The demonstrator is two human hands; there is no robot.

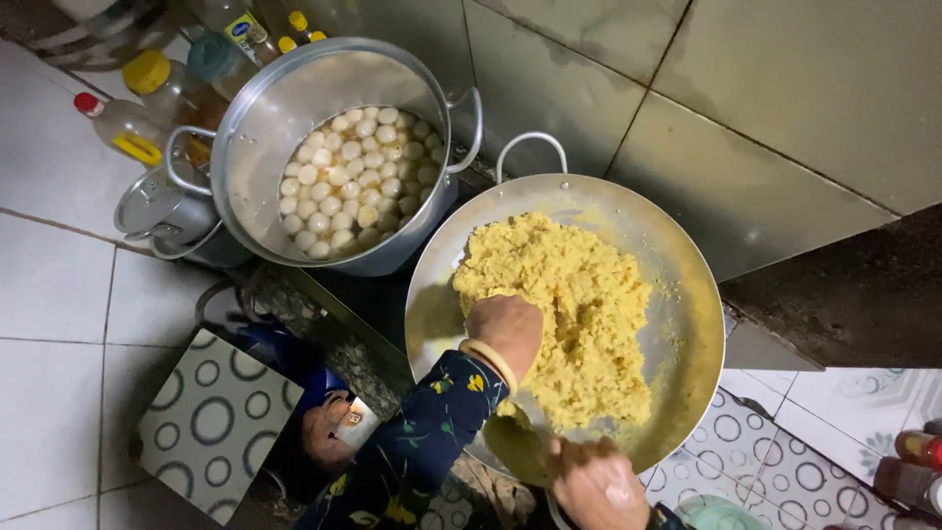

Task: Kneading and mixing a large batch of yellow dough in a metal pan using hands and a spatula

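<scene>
Here, the yellow mash is coarse, crumbly and heaped in the wide metal pan. The left hand presses into it, grip indeterminate; the right hand clamps the pan's near rim.

pot of balls left of wok; crumbly mash in wok; bottles behind pot

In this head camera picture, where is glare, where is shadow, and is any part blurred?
Head view: soft glare on the inner wall of the tall aluminium pot and the rim of the wide metal pan; deep shadow between both vessels and at the right wall; the right hand at the bottom edge is slightly motion-blurred; the left hand is sharp.
</scene>
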